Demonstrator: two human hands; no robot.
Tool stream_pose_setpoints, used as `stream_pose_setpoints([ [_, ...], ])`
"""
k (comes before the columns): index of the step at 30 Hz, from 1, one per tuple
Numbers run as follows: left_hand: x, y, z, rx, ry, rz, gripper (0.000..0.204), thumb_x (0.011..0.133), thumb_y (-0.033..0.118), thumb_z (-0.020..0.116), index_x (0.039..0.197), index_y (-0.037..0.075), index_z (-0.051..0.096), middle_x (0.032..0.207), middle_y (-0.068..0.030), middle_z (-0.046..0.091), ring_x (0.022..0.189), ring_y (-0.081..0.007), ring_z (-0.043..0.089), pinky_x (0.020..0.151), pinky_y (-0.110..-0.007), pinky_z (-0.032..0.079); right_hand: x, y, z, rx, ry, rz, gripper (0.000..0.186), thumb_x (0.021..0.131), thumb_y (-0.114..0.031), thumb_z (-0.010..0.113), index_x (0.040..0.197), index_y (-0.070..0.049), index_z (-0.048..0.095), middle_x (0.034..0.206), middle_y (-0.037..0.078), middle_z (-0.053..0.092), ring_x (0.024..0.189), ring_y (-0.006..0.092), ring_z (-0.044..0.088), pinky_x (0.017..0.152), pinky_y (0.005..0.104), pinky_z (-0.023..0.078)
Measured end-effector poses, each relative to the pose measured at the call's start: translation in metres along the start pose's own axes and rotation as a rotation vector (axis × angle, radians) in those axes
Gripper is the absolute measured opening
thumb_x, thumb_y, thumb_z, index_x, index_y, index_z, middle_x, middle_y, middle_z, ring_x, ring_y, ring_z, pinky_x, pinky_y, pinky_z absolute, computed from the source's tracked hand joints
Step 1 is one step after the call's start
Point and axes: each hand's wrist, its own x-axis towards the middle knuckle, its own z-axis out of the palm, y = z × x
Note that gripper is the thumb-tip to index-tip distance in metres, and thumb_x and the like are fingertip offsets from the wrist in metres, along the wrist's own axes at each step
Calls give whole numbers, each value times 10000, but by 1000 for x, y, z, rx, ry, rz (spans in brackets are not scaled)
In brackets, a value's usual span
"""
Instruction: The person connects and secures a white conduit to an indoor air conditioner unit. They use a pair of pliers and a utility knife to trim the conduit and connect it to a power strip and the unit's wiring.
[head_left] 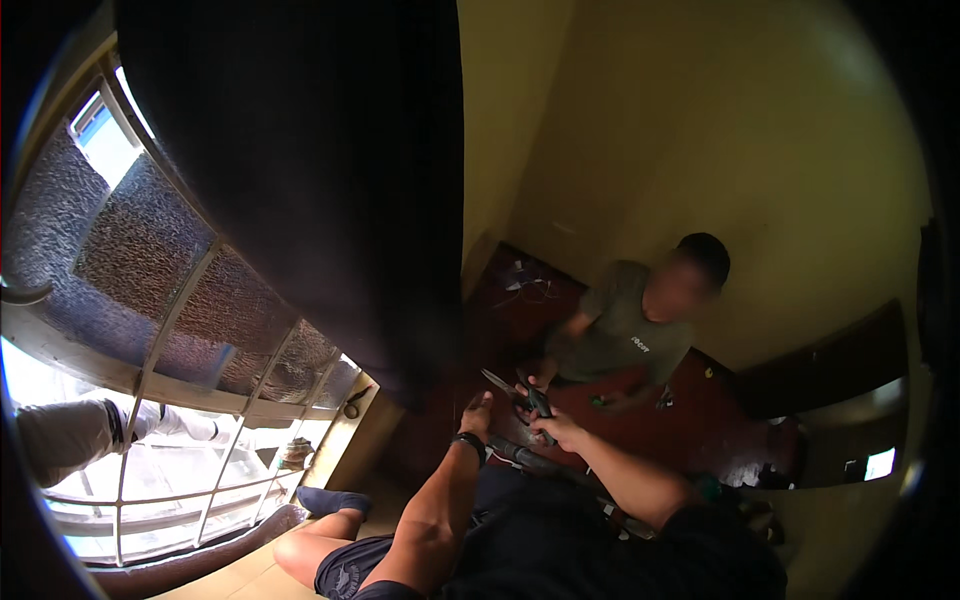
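Holding a slender dark-green tool (pixel 540 402) is the right hand (pixel 564 431).

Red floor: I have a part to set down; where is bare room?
The floor looks bare, though dim, between the right forearm and the small item by the co-worker, and between the dark hanging cloth and the left forearm. It's crowded where the left hand, right hand and co-worker's hand gather at the dark tool, and by the pale cables.

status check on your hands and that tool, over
Right hand on dark-handled tool. Left hand nearby, grip unclear. Co-worker's hand close to the tool.
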Motion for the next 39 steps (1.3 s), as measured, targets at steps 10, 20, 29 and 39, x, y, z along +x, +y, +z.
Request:
stream_pose_setpoints([
  [10,-87,79,77,-4,-220,105,694,928,431,731,1438,19,502,1417,-152,564,1355,-266,486,1124,-394,387,-3,0,-33,-177,147,-123,185,857,-70,696,986,-106,568,795,51,627,650,184,611,582,323,496],
  [20,-47,115,103,405,-171,367,799,870,627,688,1414,53,577,1380,-186,622,1318,-309,565,1091,-402,440,60,18,-83,-1150,561,-742,533,870,-191,734,1339,-47,525,1171,182,613,1000,272,642,765,360,575],
  [29,-73,132,115,214,107,448,480,1042,438,499,1291,34,574,1211,-192,699,1170,-323,653,974,-421,497,37,-4,-69,-1147,524,-902,464,919,-356,698,1214,-20,573,1087,225,678,1005,370,675,881,496,535],
  [39,-352,339,17,443,392,1280,338,1013,371,611,971,38,577,768,-178,616,693,-274,604,662,-390,482,-19,-54,-61,-979,439,-723,568,858,-225,719,1307,21,473,1240,263,610,1153,400,613,1023,489,460],
])
